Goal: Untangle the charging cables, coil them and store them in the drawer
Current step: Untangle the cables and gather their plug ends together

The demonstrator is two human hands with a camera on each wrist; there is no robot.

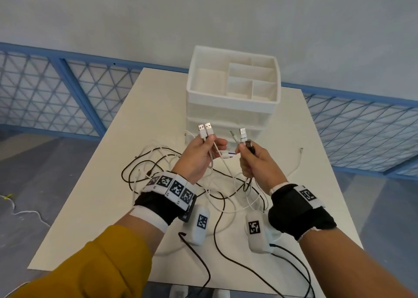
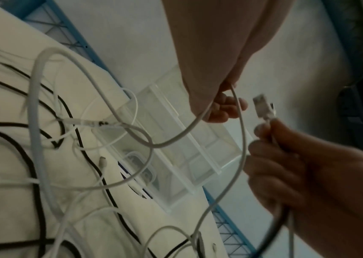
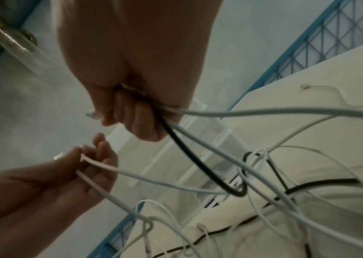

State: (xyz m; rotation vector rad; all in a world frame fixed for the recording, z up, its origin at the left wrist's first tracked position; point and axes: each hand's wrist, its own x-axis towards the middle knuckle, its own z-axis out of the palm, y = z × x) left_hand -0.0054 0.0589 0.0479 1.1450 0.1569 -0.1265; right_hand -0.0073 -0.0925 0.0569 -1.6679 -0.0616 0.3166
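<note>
Several white and black charging cables (image 1: 172,162) lie tangled on the white table (image 1: 95,207). My left hand (image 1: 201,153) is raised above them and pinches two white USB plugs (image 1: 205,129) that stand upright. My right hand (image 1: 253,159) grips a white USB plug (image 1: 243,135) and a black plug (image 1: 250,146), with their cords trailing down (image 3: 198,167). The white drawer unit (image 1: 233,107) stands just beyond both hands, its drawers closed. In the left wrist view the cords hang from my left hand (image 2: 218,108) in loops (image 2: 132,132).
The drawer unit's top is an open tray (image 1: 233,82) with several compartments. A loose white cable end (image 1: 300,149) lies on the table at the right. A blue mesh fence (image 1: 45,89) runs behind the table. Two white tagged devices (image 1: 200,225) hang under my wrists.
</note>
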